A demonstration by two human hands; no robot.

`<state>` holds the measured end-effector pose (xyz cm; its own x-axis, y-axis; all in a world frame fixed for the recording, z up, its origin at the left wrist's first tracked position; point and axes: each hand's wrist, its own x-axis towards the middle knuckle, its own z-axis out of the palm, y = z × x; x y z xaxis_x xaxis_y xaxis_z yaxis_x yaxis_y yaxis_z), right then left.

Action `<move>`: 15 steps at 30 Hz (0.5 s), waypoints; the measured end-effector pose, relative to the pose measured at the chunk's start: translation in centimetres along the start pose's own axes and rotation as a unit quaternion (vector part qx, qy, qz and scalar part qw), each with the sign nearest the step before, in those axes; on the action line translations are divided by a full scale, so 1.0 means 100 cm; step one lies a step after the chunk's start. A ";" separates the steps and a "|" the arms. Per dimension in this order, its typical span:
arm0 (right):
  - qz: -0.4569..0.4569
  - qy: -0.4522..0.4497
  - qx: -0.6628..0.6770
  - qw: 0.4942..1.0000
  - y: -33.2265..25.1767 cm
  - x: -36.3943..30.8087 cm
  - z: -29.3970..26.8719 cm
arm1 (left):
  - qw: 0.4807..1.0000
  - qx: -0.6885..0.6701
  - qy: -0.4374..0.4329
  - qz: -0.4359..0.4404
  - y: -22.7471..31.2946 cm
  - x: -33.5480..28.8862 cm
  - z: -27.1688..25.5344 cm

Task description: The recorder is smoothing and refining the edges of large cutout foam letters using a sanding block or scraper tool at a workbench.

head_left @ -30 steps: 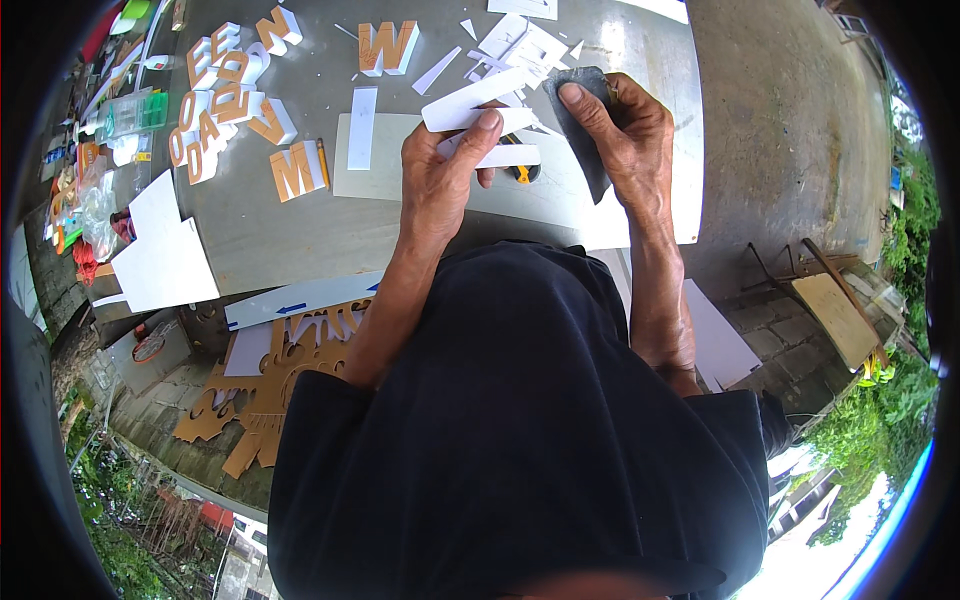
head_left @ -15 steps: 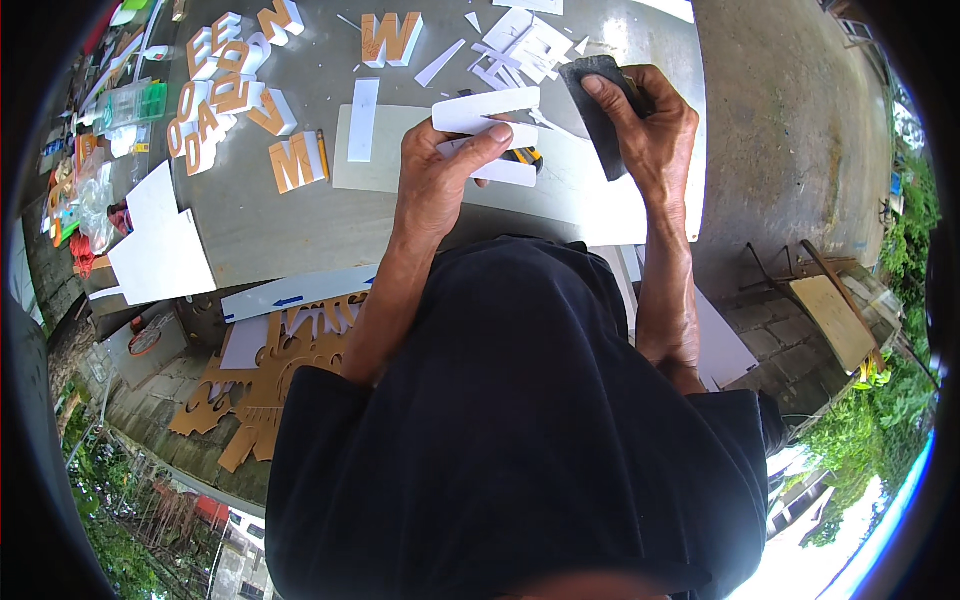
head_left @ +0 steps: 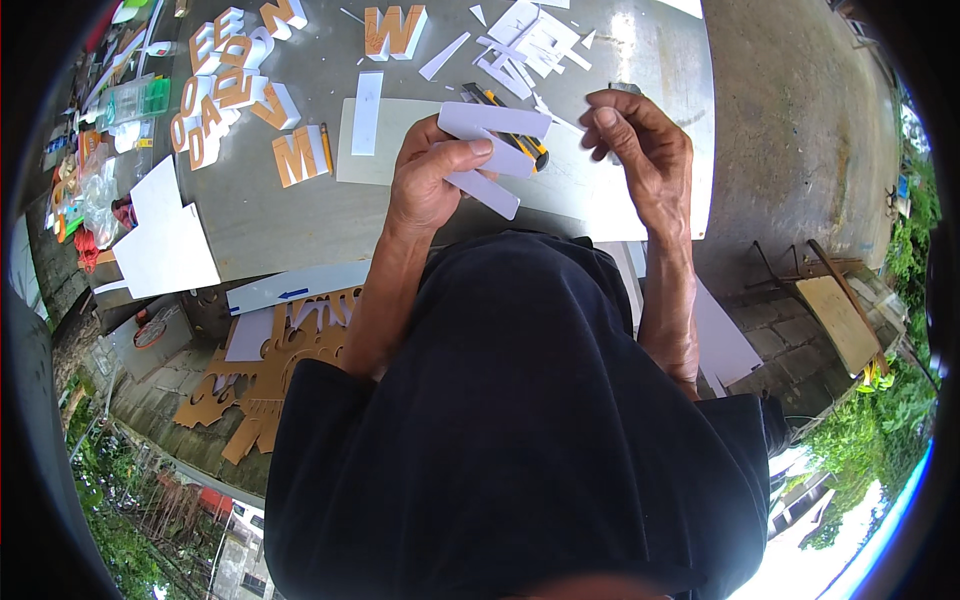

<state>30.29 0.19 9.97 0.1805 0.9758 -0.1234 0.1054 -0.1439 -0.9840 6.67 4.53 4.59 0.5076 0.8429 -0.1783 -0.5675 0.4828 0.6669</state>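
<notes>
My left hand (head_left: 432, 180) is closed on a white board piece (head_left: 510, 157) with three rounded-end arms, much like a letter E, its thumb on the near face. Behind the arms lies a yellow and black utility knife (head_left: 540, 158), partly hidden. My right hand (head_left: 645, 145) is raised over the table's right side, fingers loosely bent and apart, with nothing seen in them. Just beyond its fingertips, a dark sanding block (head_left: 625, 88) shows only in part.
White offcuts (head_left: 525, 45) are scattered at the back of the grey table (head_left: 290, 225). Several brown-faced white letters (head_left: 395, 32) stand at the back and left, with a pencil (head_left: 327, 148) beside one. A cut-out brown sheet (head_left: 250, 385) lies below the table's front edge.
My right hand has let go of the dark sanding block, which now sits beyond it. In my left hand the white piece has tilted, so all three arms show.
</notes>
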 end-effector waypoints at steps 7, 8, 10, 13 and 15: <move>-0.037 -0.097 0.057 0.993 -0.027 -0.018 0.030 | 0.991 0.101 -0.083 0.017 0.009 -0.003 0.002; -0.051 -0.102 0.046 0.992 -0.026 -0.019 0.030 | 0.987 0.127 -0.095 0.024 0.011 -0.004 0.004; -0.065 -0.098 0.048 0.992 -0.025 -0.021 0.031 | 0.990 0.114 -0.072 0.027 0.009 -0.004 0.006; -0.011 0.001 0.130 0.991 -0.026 -0.022 0.031 | 0.995 0.079 -0.067 0.007 0.014 -0.001 -0.001; -0.020 0.018 0.130 0.991 -0.023 -0.023 0.028 | 0.994 0.065 -0.087 0.007 0.013 -0.005 -0.005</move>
<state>26.91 -1.28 12.17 0.2171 0.9726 -0.0827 -0.1417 -0.0524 -0.9885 5.34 4.91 5.17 0.6117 0.7896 -0.0480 -0.4920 0.4273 0.7585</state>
